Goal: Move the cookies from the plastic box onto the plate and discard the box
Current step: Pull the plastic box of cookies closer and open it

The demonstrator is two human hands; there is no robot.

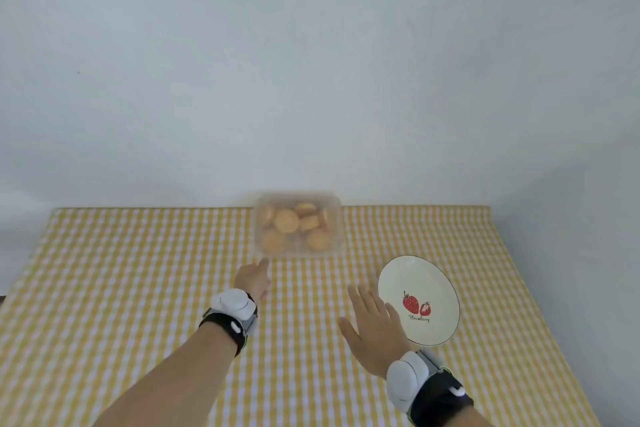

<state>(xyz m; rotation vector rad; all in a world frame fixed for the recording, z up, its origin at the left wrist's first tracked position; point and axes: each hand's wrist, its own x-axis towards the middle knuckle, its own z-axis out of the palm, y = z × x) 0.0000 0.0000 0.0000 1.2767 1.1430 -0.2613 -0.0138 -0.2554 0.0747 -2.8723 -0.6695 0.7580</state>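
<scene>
**Lighting and image quality, head view**

Illumination: bright, soft, even; source not visible. Shadows: faint only, grey falloff on the wall (311, 62) toward 3 and 9 o'clock. Glare: none. Focus: soft throughout; plastic box (298, 225) at 12 o'clock smeared, edges indistinct. Distortion: wide-angle, checked tablecloth (138, 288) lines splaying toward the 5 and 7 o'clock corners.

You're looking at a clear plastic box (297, 225), slightly glossy, with matt, dry-looking cookies (286, 220) inside. The plate (437, 274) seems glazed ceramic, smooth with a soft sheen. The checked tablecloth (138, 270) looks like matt woven cloth, though blur hides its weave.
</scene>
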